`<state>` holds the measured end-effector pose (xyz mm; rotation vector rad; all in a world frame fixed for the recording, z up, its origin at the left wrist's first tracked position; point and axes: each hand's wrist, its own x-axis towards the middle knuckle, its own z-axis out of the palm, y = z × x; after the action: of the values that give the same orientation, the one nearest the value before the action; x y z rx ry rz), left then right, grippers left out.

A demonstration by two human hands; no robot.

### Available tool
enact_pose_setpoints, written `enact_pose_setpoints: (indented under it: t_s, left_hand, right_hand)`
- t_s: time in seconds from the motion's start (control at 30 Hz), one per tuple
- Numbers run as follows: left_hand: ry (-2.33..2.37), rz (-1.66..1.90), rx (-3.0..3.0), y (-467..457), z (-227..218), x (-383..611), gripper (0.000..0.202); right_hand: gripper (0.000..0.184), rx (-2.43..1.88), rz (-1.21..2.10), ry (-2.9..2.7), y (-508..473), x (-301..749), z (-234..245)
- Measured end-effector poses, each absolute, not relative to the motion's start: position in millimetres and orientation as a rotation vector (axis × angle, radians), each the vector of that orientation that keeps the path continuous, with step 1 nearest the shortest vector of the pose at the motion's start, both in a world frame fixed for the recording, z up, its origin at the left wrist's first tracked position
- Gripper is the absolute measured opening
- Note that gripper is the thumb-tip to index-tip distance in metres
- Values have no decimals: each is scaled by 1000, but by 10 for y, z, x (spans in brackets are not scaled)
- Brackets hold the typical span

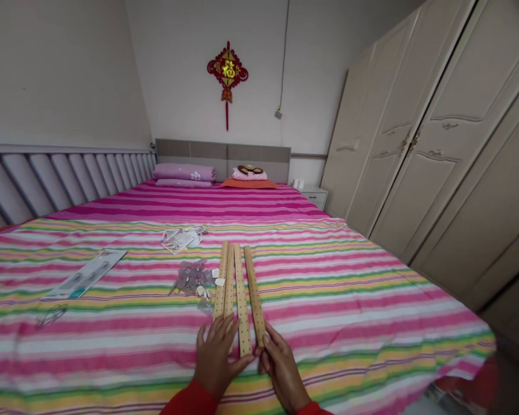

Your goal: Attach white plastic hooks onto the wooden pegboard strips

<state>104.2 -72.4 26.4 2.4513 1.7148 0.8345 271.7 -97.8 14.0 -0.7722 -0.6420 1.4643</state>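
Note:
Several long, narrow wooden strips with rows of small holes lie side by side on the striped bedspread, pointing away from me. My left hand [216, 351] rests with spread fingers on the near ends of the left strips [229, 282], its thumb by the end of the middle strip [241, 305]. Thumb and fingers of my right hand [281, 363] pinch the near end of the rightmost strip [253, 288], which lies slightly apart from the others. Left of the strips is a heap of small clear plastic bags [192, 275], with small white pieces [203, 292] beside it.
Clear and white packaging [184, 237] lies farther up the bedspread [350, 323]. At the left are a long flat package [89, 274] and a thin tangled loop [51, 315]. Pillows [184, 173] sit by the headboard [190, 151]; a wardrobe [398, 132] stands at the right.

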Motion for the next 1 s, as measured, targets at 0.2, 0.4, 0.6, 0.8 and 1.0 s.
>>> enact_pose_setpoints:
  t_s: [0.2, 0.4, 0.6, 0.8, 1.0]
  left_hand:
    - [1805, 834, 2419, -812, 67, 953, 77]
    - [1865, 698, 2421, -839, 51, 953, 59]
    - [1995, 468, 2421, -874, 273, 1123, 55]
    - [2072, 530, 2410, -858, 315, 1299, 51]
    - [2094, 595, 2349, -864, 284, 1355, 48]
  right_hand:
    - [66, -766, 1440, -707, -973, 2715, 99]
    - [70, -756, 1467, -694, -952, 2716, 115]
    - [79, -746, 1489, -631, -945, 2710, 94]
    - [86, -724, 1473, -620, -938, 2697, 88]
    - [84, -746, 1461, -621, -960, 2691, 139]
